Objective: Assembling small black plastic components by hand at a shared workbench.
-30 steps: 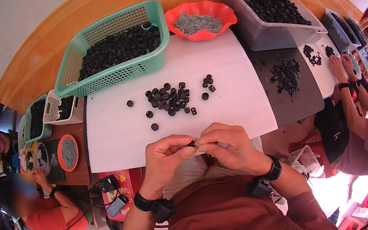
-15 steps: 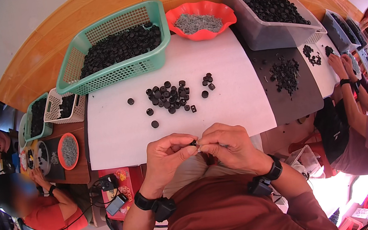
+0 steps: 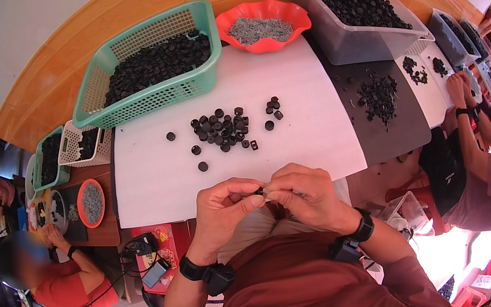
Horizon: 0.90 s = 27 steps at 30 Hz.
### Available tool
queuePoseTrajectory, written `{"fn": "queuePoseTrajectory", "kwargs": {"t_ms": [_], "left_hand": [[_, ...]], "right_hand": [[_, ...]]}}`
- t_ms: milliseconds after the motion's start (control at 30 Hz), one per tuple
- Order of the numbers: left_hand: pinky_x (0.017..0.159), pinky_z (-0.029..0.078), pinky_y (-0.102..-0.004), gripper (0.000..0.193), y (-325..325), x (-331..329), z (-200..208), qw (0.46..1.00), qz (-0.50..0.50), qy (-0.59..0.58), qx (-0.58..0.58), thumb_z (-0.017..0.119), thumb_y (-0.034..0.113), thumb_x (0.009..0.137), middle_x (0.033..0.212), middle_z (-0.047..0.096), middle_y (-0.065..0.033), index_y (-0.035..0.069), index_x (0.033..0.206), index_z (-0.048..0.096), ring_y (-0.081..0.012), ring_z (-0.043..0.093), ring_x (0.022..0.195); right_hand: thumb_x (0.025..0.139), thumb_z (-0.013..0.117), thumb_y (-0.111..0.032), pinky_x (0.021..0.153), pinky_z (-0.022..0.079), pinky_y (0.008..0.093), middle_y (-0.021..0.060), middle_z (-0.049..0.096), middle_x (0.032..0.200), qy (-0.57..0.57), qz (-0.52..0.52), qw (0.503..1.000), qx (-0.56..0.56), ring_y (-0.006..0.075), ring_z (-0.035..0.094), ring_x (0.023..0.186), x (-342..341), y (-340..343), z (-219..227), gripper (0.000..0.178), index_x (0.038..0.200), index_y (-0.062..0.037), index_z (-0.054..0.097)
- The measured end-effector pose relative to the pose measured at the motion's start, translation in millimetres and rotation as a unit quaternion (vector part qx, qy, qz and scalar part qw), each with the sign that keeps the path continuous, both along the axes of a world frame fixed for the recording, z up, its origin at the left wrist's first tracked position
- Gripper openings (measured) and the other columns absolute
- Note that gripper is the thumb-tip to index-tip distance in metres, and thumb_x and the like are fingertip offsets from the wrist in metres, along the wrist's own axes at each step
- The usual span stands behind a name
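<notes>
Close to my body, just past the table's near edge, my two hands meet at the fingertips. My left hand [image 3: 224, 213] is closed, with a small black plastic part [image 3: 259, 192] pinched between thumb and forefinger. Against that part, my right hand [image 3: 305, 195] is closed in a pinch too; whatever sits between its fingers is too small and covered to name. On the white table sheet [image 3: 161, 186] ahead lies a loose cluster of round black knob-like parts [image 3: 223, 132], with several strays around it.
Behind stand a green basket [image 3: 153, 97] of black parts, a red scalloped bowl [image 3: 267, 44] of small grey metal pieces and a clear bin [image 3: 344, 44] of black parts. Smaller black pieces [image 3: 378, 97] lie on a dark mat at right. Co-workers sit on both sides.
The view has shifted slightly, so the table things appear a little further left. My hands keep the same pinch around the small part, with barely any finger movement.
</notes>
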<state>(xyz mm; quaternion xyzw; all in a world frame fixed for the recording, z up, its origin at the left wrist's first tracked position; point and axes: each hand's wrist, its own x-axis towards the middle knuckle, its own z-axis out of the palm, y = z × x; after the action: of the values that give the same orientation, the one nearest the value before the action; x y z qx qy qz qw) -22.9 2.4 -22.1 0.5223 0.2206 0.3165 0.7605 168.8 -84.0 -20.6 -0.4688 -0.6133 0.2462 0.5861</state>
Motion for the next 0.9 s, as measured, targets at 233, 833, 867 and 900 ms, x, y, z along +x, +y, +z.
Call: {"fn": "queuePoseTrajectory", "kwargs": {"t_ms": [233, 833, 867, 900], "left_hand": [[0.084, 0.061, -0.0329, 0.018, -2.4, 3.1, -0.6, 1.000, 0.024, 0.013, -0.008, 0.075, -0.006, 0.088, 0.110, 0.072, -0.0166, -0.002, 0.105, 0.073, -0.0208, 0.072, 0.093], [0.091, 0.058, -0.0298, 0.018, -3.6, 2.3, -2.9, 1.000, 0.001, 0.007, 0.012, 0.073, -0.006, 0.090, 0.112, 0.073, -0.0134, -0.004, 0.108, 0.072, -0.0166, 0.070, 0.100], [0.091, 0.058, -0.0298, 0.018, -3.8, 2.4, -2.4, 1.000, 0.000, 0.007, 0.012, 0.073, -0.006, 0.090, 0.112, 0.073, -0.0134, -0.004, 0.108, 0.072, -0.0166, 0.070, 0.100], [0.091, 0.058, -0.0298, 0.018, -4.0, 2.4, -1.8, 1.000, -0.003, 0.009, 0.009, 0.073, -0.006, 0.090, 0.112, 0.073, -0.0134, -0.004, 0.108, 0.072, -0.0168, 0.070, 0.100]], "right_hand": [[0.089, 0.074, -0.002, 0.057, 0.053, 0.0305, 0.0089, 0.071, 0.091, -0.071, -0.033, 0.996, 0.032, 0.0212, 0.067, 0.068, -0.7, -2.6, -0.3, 0.011, 0.099, -0.0052, 0.073], [0.090, 0.072, 0.000, 0.064, 0.056, 0.0314, 0.0082, 0.070, 0.095, -0.058, 0.019, 0.998, 0.012, 0.0232, 0.070, 0.077, 4.6, -6.3, -3.0, 0.012, 0.101, -0.0038, 0.072], [0.091, 0.071, 0.000, 0.065, 0.056, 0.0312, 0.0083, 0.069, 0.095, -0.040, 0.033, 0.999, -0.003, 0.0230, 0.070, 0.076, 5.5, -6.7, -2.4, 0.011, 0.101, -0.0039, 0.072], [0.091, 0.071, 0.000, 0.065, 0.056, 0.0312, 0.0083, 0.069, 0.095, -0.040, 0.033, 0.999, -0.003, 0.0230, 0.070, 0.076, 6.6, -7.2, -1.5, 0.011, 0.101, -0.0039, 0.072]]}}
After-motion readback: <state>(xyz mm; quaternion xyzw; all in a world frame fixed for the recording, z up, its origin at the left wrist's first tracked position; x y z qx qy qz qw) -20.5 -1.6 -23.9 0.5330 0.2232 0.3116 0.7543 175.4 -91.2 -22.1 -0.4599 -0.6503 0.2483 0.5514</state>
